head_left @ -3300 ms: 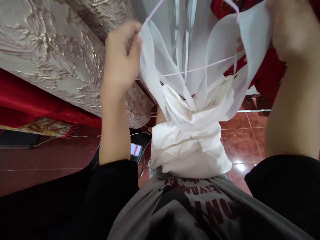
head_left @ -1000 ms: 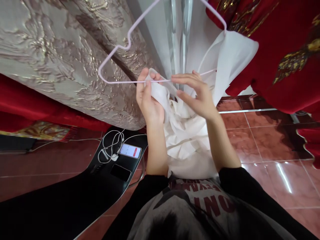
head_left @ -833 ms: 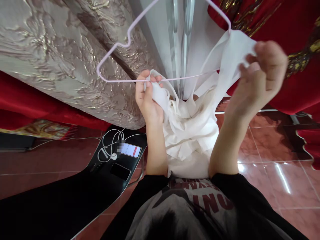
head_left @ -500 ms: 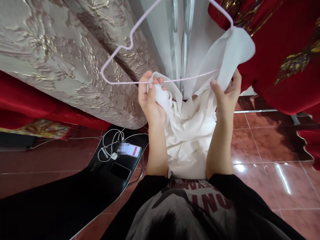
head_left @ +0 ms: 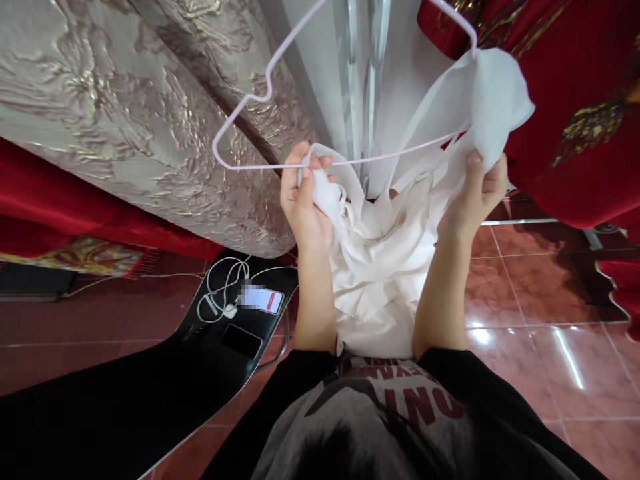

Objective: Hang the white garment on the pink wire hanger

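Observation:
A white garment (head_left: 385,267) hangs bunched in front of my chest. Its right shoulder sits on a thin pale pink wire hanger (head_left: 250,143) that tilts above my hands. My left hand (head_left: 305,200) is closed on a fold of the white cloth, just under the hanger's bottom bar. My right hand (head_left: 477,193) is closed on the cloth below the draped right shoulder. The hanger's left arm is bare. The hanger's hook is out of view at the top.
A beige and gold embossed curtain (head_left: 130,113) hangs at the left. Red and gold cloth (head_left: 580,113) hangs at the right. A black stand (head_left: 225,333) holds a phone (head_left: 263,300) and a white cable (head_left: 220,300). Glossy red floor tiles (head_left: 540,313) lie below.
My right hand went from the middle of the cloth up to the right shoulder, dropped back, and now grips the cloth there. The hanger has shifted slightly right. My left hand has stayed put.

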Available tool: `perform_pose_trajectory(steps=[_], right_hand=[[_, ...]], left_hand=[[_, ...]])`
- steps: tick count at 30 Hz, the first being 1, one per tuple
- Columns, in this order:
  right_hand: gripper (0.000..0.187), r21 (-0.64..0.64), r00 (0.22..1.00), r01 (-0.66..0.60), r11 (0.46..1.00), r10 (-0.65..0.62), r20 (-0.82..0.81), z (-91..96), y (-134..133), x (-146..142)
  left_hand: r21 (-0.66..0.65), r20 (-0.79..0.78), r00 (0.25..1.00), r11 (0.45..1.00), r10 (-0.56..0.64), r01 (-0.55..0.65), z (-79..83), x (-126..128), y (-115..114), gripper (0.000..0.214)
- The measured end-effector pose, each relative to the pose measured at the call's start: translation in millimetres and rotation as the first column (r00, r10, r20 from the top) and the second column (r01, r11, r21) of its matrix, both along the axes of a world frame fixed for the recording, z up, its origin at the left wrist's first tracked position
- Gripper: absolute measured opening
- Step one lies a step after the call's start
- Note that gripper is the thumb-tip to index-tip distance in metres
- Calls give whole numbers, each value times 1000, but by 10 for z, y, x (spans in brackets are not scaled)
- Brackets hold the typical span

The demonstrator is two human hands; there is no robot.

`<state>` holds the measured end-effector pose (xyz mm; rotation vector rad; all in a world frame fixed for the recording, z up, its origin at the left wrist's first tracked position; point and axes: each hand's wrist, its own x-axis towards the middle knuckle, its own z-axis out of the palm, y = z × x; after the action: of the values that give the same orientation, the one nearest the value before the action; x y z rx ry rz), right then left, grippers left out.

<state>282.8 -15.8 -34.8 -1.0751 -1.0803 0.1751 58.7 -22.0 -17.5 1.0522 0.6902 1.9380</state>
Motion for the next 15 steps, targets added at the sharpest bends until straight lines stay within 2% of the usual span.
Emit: perform_pose_trajectory(steps=[4, 9, 13, 15], right_hand=[[32, 28, 972, -119, 993, 122, -199, 110, -28, -17], [35, 6, 891, -325, 946, 308, -332, 219, -117, -27], [44, 29, 814, -432, 901, 404, -418, 260, -149, -70], [44, 6, 800, -460, 888, 418, -431, 259, -147, -98]], left_hand=[[-60, 86, 996, 998, -26, 31, 51, 19, -29, 15], [-114, 138, 989, 992, -42, 58, 120, 27, -71, 17], [-125, 144, 989, 991, -33, 51, 88, -11, -36, 17], [-103, 133, 991, 994, -32, 46, 70, -34, -18, 19]])
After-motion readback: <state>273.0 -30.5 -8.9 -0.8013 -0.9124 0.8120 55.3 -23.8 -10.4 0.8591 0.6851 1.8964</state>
